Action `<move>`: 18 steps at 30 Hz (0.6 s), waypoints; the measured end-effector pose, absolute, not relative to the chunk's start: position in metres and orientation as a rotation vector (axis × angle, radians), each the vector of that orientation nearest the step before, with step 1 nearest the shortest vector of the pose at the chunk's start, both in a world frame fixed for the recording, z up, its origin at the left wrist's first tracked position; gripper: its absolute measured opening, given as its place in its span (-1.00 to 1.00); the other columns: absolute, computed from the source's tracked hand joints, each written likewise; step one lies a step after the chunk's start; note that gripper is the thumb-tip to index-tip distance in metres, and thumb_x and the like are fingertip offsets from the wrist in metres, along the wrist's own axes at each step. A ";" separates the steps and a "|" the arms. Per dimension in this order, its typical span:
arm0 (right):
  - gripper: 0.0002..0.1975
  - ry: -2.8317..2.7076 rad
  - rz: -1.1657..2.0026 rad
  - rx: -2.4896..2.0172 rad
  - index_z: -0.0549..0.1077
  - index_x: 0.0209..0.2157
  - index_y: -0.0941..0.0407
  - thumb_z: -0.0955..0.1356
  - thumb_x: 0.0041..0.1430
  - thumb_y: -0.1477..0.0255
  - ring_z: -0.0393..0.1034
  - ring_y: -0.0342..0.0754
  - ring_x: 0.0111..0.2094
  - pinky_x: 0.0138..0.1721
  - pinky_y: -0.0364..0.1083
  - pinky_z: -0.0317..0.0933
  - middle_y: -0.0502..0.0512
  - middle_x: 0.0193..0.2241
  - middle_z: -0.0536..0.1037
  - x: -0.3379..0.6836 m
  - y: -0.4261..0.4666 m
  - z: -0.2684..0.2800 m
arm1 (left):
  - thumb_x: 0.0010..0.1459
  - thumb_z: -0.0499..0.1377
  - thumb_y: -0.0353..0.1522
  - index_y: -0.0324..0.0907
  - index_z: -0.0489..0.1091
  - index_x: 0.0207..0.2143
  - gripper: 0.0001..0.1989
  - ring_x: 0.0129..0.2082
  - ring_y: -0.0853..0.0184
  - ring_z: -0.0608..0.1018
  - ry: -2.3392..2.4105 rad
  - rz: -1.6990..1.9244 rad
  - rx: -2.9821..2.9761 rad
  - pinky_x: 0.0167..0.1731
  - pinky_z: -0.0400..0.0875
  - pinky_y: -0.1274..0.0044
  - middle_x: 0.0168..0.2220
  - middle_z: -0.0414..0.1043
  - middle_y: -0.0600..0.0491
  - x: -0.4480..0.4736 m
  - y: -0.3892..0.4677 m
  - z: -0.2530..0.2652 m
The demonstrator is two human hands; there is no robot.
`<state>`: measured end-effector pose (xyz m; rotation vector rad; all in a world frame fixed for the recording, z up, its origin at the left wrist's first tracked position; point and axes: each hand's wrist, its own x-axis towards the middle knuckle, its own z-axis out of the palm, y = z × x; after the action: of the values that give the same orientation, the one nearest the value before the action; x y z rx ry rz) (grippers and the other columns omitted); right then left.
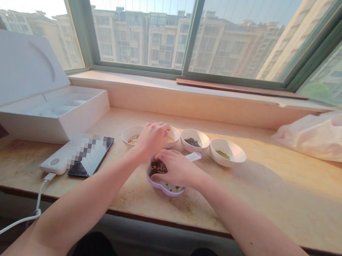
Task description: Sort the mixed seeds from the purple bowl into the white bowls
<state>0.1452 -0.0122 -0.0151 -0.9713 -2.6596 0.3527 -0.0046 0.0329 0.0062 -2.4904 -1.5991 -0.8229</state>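
Observation:
My left hand (153,138) hangs over the white bowls at the left of the row, fingers bent together, and whatever is between them is hidden. One white bowl (127,134) there holds reddish and pale bits. Partly behind my left hand stands another white bowl (177,133) with yellowish grains. My right hand (177,167) reaches into a lilac-rimmed bowl (165,189), thumb and fingers apart at a heap of dark mixed beans (159,168). A few dark and pale pieces lie on that bowl's bottom. Its white handle-like tab (193,156) points back right.
Further right are a white bowl (196,134) of black beans and a white bowl (235,152) of green beans. A phone (91,160), a white power bank (58,160) with cable and an open white box (70,120) stand left. A plastic bag (330,133) lies right.

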 end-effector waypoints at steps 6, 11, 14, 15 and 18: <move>-0.89 -2.753 0.320 -0.894 0.56 -0.33 0.11 0.40 0.22 0.38 0.48 0.11 -0.23 -0.14 0.03 0.26 0.14 -0.30 0.62 0.143 -0.005 -0.018 | 0.30 0.06 -0.46 -0.15 0.52 -0.22 -0.77 -0.17 0.20 0.61 -1.614 -0.816 -2.544 -0.06 0.39 0.40 -0.16 0.64 -0.02 0.000 0.027 0.005; -0.89 -2.709 0.386 -0.888 0.59 -0.34 0.09 0.38 0.20 0.46 0.48 0.11 -0.21 -0.09 0.05 0.28 0.14 -0.28 0.63 0.145 -0.002 -0.021 | 0.28 0.08 -0.47 -0.15 0.53 -0.16 -0.77 -0.10 0.18 0.61 -1.623 -0.821 -2.548 -0.05 0.41 0.41 -0.10 0.64 -0.01 0.002 0.024 0.005; -0.86 -2.665 0.455 -0.928 0.57 -0.41 0.05 0.37 0.21 0.46 0.48 0.14 -0.22 -0.10 0.08 0.28 0.11 -0.32 0.62 0.146 -0.001 -0.021 | 0.27 0.08 -0.48 -0.14 0.54 -0.18 -0.77 -0.10 0.18 0.61 -1.640 -0.812 -2.549 -0.05 0.42 0.41 -0.11 0.64 -0.02 0.001 0.023 0.006; -0.84 -2.653 0.475 -0.941 0.56 -0.43 0.04 0.37 0.21 0.46 0.48 0.15 -0.23 -0.11 0.08 0.28 0.11 -0.34 0.62 0.147 -0.001 -0.020 | 0.27 0.08 -0.47 -0.14 0.54 -0.18 -0.77 -0.11 0.18 0.61 -1.643 -0.815 -2.551 -0.05 0.43 0.41 -0.11 0.64 -0.02 0.001 0.023 0.006; -0.82 -2.596 0.542 -0.965 0.53 -0.46 0.03 0.36 0.23 0.46 0.48 0.15 -0.26 -0.18 0.07 0.27 0.10 -0.36 0.60 0.150 -0.002 -0.017 | 0.27 0.09 -0.46 -0.14 0.54 -0.18 -0.77 -0.12 0.18 0.61 -1.649 -0.839 -2.556 -0.06 0.43 0.41 -0.11 0.64 -0.01 0.000 0.024 0.006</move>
<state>0.1496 -0.0016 -0.0171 -0.9648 -2.5955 0.5422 -0.0003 0.0235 0.0063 -2.5561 -1.6493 -0.8392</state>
